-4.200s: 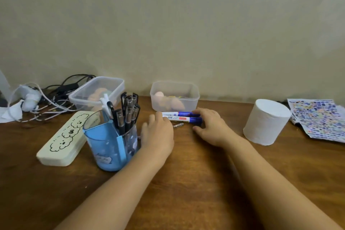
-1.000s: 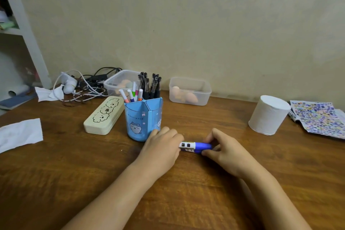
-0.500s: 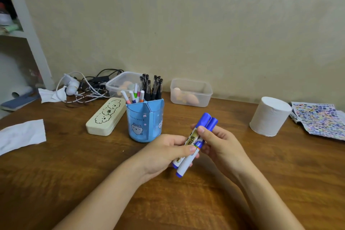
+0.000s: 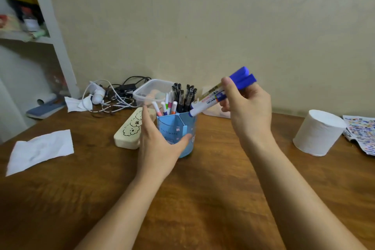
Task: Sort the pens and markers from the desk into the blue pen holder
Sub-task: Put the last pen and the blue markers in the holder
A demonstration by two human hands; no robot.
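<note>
Near the middle of the frame the blue pen holder (image 4: 176, 132) stands on the wooden desk (image 4: 203, 199). The left hand (image 4: 160, 144) is cupped around its front, fingers spread wide and the thumb pressed against the right wall, so the lower left part of the holder and its printed picture are hidden. Whether the fingers (image 4: 147, 119) touch the far left side is hard to tell.

Right of centre, the right hand (image 4: 246, 107) is closed around two blue-capped markers (image 4: 215, 95), held together and tilted, caps up toward the upper right, butt ends down just above the holder's right rim. The middle of their barrels is covered by the thumb, and the label print is too blurred to read.

Inside the holder, the rear compartment carries a cluster of black pens (image 4: 183, 95) and the left one several white coloured-tip markers (image 4: 167, 106); their lower halves are hidden by the walls.

Behind, a clear plastic box (image 4: 148, 91) is partly blocked by the pens, and a cream pencil case (image 4: 126, 134) is partly behind the left hand. A tangle of cables (image 4: 113, 95) lies in the left background. A white paper roll (image 4: 318, 132) stands at right; a printed sheet (image 4: 361, 130) is cut off by the right edge.
</note>
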